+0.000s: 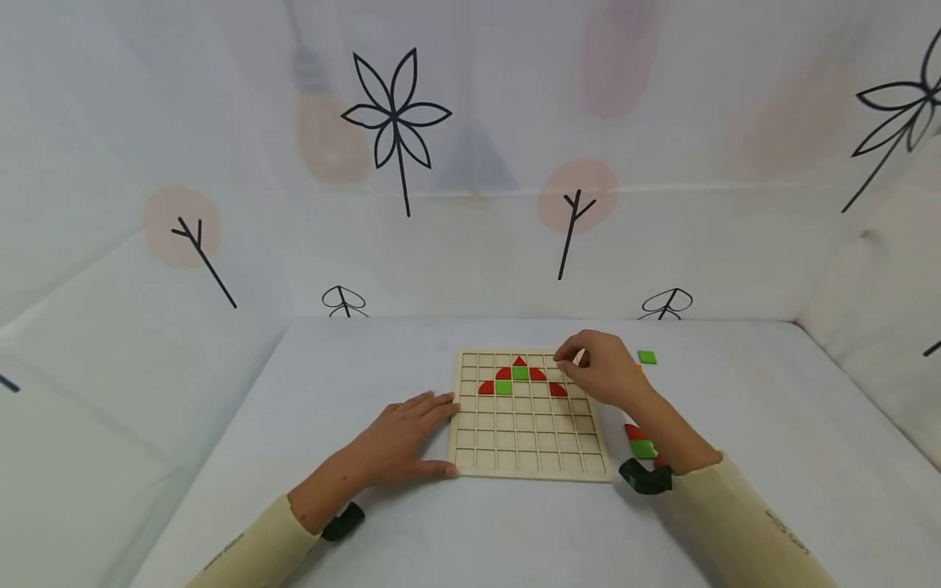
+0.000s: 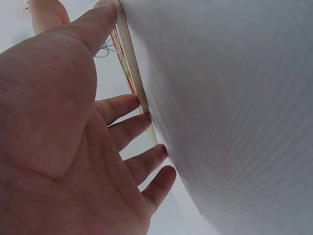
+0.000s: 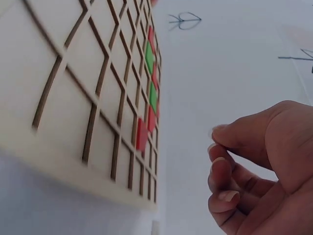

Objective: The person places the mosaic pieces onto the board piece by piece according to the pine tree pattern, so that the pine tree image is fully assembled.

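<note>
Head view: a white table (image 1: 529,531) carries the wooden grid board (image 1: 525,420), lying flat between the two hands. The left hand (image 1: 404,441) is spread, fingers straight, thumb and fingertips against the board's left edge — a sound brace, I judge, if it presses lightly and doesn't skew the grid. The right hand (image 1: 599,367) is over the upper right cells, fingers curled in, thumb meeting forefinger; no piece shows between them, though I cannot tell whether a small one is hidden there. Right of the board, a green piece (image 1: 643,449) lies near its edge and a green square (image 1: 647,357) farther back. In the third row, two cells separate a green tile (image 1: 503,388) from a red quarter-round (image 1: 558,389). Setting pieces seems the step in hand: best pinch by the sides, match corners, then press flat — without nudging the small red triangle (image 1: 519,361) at the top.
</note>
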`<state>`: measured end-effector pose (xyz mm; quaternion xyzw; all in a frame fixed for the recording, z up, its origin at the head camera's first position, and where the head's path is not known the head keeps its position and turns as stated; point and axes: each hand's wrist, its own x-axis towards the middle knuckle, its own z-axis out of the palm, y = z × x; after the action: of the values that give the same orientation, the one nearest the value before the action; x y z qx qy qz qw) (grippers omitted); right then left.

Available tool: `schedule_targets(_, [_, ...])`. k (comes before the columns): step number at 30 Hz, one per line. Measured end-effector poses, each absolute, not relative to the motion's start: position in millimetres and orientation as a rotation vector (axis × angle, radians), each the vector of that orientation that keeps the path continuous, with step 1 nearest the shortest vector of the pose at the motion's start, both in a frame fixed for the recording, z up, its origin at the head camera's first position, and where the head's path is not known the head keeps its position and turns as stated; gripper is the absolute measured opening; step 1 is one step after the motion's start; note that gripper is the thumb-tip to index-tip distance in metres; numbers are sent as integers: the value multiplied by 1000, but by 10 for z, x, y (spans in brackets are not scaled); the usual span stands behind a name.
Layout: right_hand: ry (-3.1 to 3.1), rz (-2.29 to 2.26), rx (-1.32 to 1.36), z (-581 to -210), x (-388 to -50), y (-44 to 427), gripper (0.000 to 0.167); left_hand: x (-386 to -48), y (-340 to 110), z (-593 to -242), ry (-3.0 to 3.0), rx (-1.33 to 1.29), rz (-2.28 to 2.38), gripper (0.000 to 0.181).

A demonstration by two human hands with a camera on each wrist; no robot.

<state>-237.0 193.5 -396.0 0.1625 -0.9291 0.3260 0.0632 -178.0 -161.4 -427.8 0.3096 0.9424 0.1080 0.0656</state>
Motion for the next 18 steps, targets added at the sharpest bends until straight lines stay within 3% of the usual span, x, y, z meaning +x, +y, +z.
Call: schedule_targets(18, [-2859,906,315,-3951,-2411,2596,19,-1771,-1618,-4283,2844,939,329,92])
